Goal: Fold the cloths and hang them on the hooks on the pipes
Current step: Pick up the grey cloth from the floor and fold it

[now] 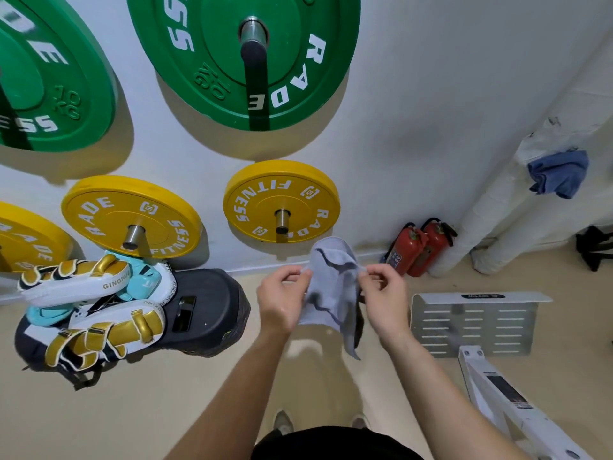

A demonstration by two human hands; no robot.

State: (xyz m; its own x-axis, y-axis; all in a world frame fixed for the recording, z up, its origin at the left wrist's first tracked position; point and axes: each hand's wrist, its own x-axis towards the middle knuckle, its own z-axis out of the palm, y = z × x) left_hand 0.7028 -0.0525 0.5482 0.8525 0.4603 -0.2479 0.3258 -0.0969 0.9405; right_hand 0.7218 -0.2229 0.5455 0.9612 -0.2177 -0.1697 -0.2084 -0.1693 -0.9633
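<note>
I hold a pale grey cloth [333, 287] in front of me, above the floor. My left hand [282, 298] pinches its left top edge, and my right hand [386, 293] pinches its right top edge. The cloth hangs down between them, partly doubled over, with one corner trailing low. A blue cloth [559, 174] hangs bunched on the white wrapped pipes [491, 234] at the right; the hook under it is hidden.
Green and yellow weight plates [282, 202] sit on pegs on the white wall. Boxing pads [89, 307] lie on a black stool at the left. Two red fire extinguishers [418, 249] stand by the pipes. A white perforated metal plate [471, 323] and frame lie at the right.
</note>
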